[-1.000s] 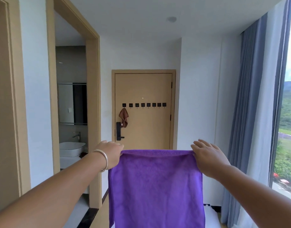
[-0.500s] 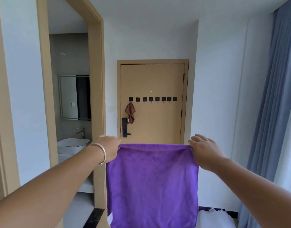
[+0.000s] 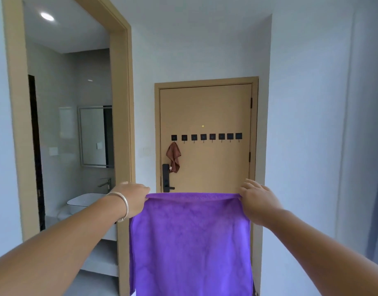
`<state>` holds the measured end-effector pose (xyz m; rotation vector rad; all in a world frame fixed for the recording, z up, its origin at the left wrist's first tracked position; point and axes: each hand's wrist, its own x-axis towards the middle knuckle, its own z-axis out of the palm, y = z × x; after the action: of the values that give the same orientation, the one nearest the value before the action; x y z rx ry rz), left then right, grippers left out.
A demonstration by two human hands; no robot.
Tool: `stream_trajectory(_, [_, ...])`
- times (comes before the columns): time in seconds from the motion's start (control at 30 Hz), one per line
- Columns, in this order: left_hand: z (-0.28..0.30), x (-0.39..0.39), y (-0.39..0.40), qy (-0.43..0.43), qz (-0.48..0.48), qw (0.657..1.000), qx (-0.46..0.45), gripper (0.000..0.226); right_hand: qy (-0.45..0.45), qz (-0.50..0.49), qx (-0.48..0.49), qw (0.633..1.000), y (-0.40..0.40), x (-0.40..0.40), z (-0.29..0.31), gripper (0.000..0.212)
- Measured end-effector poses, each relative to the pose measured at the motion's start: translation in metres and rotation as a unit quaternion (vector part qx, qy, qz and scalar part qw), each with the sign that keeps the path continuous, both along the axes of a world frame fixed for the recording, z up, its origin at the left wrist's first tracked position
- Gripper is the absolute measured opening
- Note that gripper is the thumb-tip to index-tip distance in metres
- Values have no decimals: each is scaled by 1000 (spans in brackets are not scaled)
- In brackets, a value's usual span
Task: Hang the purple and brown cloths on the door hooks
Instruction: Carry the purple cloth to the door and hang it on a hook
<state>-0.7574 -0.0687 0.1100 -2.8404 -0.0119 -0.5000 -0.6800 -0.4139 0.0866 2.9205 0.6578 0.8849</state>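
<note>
A purple cloth (image 3: 190, 242) hangs spread flat in front of me, held by its two top corners. My left hand (image 3: 133, 198), with a silver bangle on the wrist, pinches the left corner. My right hand (image 3: 256, 199) pinches the right corner. Ahead stands a tan door (image 3: 215, 107) with a row of several black square hooks (image 3: 206, 137) across its middle. A brown cloth (image 3: 173, 157) hangs bunched from the leftmost hook, just above the black door handle (image 3: 166, 178). The other hooks are bare.
On the left an open wooden-framed doorway (image 3: 121, 103) leads into a bathroom with a mirror (image 3: 94, 135), a tap and a white basin (image 3: 83, 201). White walls flank the door. A grey-blue curtain (image 3: 376, 210) hangs at the far right.
The view has closed in on the door and turned left; the window has left the frame. Both hands keep the same hold on the purple cloth.
</note>
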Motion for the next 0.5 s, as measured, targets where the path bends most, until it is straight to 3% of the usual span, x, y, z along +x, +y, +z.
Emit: stream_trajectory(0.5, [-15, 208, 41, 8, -8, 1000, 13, 19, 5, 8, -12, 1000, 34, 206, -15, 32])
